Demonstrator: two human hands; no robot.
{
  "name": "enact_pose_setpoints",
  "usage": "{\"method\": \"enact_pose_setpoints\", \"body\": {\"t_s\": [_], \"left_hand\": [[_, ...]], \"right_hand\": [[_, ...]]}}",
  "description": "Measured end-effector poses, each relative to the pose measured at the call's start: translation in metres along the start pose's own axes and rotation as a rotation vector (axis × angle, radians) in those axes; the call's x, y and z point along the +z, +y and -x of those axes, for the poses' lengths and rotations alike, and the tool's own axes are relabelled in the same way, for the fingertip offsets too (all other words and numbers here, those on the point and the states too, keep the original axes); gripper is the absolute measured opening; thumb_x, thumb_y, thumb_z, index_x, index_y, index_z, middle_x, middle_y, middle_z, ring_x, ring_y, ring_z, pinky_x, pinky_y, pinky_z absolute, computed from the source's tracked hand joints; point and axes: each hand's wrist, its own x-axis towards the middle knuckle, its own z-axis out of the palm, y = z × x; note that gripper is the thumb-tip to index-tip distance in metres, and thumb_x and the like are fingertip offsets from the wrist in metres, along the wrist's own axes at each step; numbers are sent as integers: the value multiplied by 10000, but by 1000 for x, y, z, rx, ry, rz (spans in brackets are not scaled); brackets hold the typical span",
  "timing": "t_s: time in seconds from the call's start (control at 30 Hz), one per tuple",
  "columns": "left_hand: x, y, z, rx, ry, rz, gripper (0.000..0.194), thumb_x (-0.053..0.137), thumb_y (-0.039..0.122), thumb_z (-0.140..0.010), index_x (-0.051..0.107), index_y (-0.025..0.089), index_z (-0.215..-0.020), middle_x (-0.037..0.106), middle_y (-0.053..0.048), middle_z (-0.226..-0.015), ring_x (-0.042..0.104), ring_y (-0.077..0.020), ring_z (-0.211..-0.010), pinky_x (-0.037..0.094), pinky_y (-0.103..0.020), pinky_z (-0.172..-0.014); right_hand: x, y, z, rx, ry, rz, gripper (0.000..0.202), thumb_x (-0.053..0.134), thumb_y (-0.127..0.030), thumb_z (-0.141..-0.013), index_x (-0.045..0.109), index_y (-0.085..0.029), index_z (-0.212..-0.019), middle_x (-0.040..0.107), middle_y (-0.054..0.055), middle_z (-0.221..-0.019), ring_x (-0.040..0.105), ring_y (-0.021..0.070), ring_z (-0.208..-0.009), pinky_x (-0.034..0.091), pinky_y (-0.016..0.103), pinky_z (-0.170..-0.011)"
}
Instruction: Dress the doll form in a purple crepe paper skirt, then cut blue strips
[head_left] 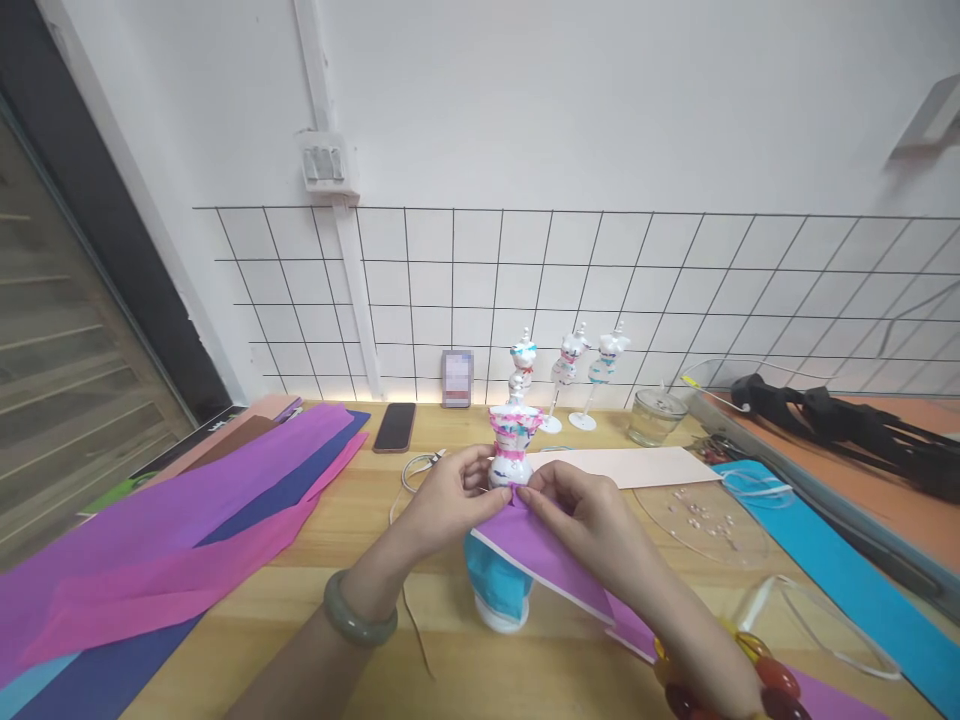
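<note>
A small white dress form [511, 465] with pink and teal streaks stands upright in front of me. A strip of purple paper [551, 555] with a white edge meets its lower body and trails down to the right. My left hand [461, 495] is closed, its thumb pressing the paper's gathered end while the fingers reach around the form's side. From the right, my right hand [581, 505] pinches the same end, its thumb and fingertips nearly touching my left thumb. Below the strip a blue-wrapped base [499, 580] with a white bottom rim shows, partly covered by the paper.
Purple [247, 470] and pink [225, 575] sheets lie at the left. A phone [394, 428] lies behind. Small dress forms [611, 360] stand near the wall grid, beside a glass [656, 418]. At right are a clear dish of beads [701, 525] and a blue strip [847, 580].
</note>
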Motion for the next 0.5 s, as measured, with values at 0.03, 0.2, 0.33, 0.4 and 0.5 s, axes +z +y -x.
{"method": "enact_pose_setpoints", "body": {"t_s": [0.03, 0.2, 0.33, 0.4, 0.5], "left_hand": [[0, 0, 0, 0, -2, -1, 358, 642, 198, -756, 565, 165, -1103, 652, -95, -1071, 609, -210, -1012, 474, -332, -885], [-1, 1, 0, -5, -11, 1, 352, 638, 192, -762, 557, 166, -1104, 651, -95, -1073, 611, -205, -1008, 475, -327, -880], [-1, 4, 1, 3, -19, 15, 335, 640, 223, -776, 555, 157, -1093, 646, -105, -1093, 603, -205, -1027, 473, -319, -888], [-1, 4, 2, -4, -19, 18, 349, 650, 244, -772, 550, 145, -1092, 638, -122, -1113, 602, -210, -1031, 476, -320, -887], [1, 4, 2, -19, 16, 2, 358, 660, 243, -762, 546, 132, -1082, 631, -140, -1131, 609, -213, -1022, 483, -321, -877]], "right_hand": [[0, 0, 0, -1, -1, -5, 182, 510, -331, -863, 561, -203, -743, 534, -27, -599, 461, 120, -541, 330, 230, -499], [-1, -1, 0, -12, 7, -19, 162, 512, -316, -864, 557, -208, -752, 558, -26, -637, 472, 120, -568, 340, 231, -518], [-1, -1, 0, -8, 11, -13, 161, 513, -318, -862, 557, -209, -752, 557, -28, -636, 471, 120, -568, 340, 233, -521], [-1, 0, 0, -7, 12, -3, 164, 513, -317, -860, 555, -208, -745, 555, -28, -630, 467, 120, -562, 336, 235, -519], [0, 0, 0, -11, 13, 7, 161, 514, -310, -857, 551, -205, -740, 558, -26, -629, 466, 121, -557, 332, 238, -517]]}}
